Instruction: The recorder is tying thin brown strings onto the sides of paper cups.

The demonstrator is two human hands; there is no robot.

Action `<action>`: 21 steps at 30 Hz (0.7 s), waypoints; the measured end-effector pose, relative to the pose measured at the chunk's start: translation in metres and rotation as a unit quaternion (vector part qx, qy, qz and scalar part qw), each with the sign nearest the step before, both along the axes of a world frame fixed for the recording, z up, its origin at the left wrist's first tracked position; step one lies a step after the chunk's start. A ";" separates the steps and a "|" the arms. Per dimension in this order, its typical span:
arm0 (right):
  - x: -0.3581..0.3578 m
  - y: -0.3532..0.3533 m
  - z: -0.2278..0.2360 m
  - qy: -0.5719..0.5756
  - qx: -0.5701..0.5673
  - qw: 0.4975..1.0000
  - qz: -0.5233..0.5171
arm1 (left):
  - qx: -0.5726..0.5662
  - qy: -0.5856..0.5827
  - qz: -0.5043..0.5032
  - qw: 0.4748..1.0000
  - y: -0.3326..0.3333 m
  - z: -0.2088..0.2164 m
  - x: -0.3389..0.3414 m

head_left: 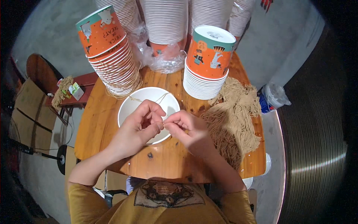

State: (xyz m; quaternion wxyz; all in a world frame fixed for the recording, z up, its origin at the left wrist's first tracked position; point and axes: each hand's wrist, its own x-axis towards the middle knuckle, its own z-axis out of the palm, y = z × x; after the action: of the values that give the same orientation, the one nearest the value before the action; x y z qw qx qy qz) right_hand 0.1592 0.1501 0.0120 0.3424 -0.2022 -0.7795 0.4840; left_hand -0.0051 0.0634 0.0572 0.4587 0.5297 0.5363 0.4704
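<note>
A white paper bucket [125,108] stands on the wooden table in front of me with its mouth up. Thin tan string [163,98] hangs at its far rim and runs down toward my fingers. Over the near side of the mouth, my left hand [143,121] is closed in a pinch, its other fingers curled. My right hand [186,128] pinches too, its fingertips meeting the left ones. They seem to hold the string between them, though the pinched bit is mostly hidden. Right of the right hand lies a large heap of tan strings [242,119].
Left behind the bucket, upside-down orange and green paper buckets [102,35] are stacked, strings draped around them. Another such stack [209,56] stands at right. Tall wrapped stacks [166,22] and crumpled plastic [167,59] fill the back. A red bench [84,84] is left, a blue pail [266,102] right.
</note>
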 end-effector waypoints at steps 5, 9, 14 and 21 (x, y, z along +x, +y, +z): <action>0.001 -0.006 -0.012 0.024 0.120 0.991 -0.058 | -0.013 -0.008 -0.018 1.000 0.002 -0.006 -0.001; 0.010 -0.015 -0.025 0.033 0.111 0.982 -0.150 | -0.015 0.216 -0.040 0.975 -0.005 -0.003 -0.002; 0.016 -0.032 -0.032 -0.047 0.008 0.983 -0.178 | -0.052 0.285 -0.056 0.956 -0.009 -0.016 -0.001; 0.001 -0.031 -0.043 -0.027 0.005 0.987 -0.156 | -0.006 0.283 -0.026 0.959 -0.002 -0.012 -0.004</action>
State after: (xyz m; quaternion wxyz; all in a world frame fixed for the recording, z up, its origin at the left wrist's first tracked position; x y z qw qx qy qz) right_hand 0.1605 0.1193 -0.0310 0.3937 -0.3326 -0.7499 0.4148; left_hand -0.0087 0.0614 0.0450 0.3033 0.6525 0.6329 0.2858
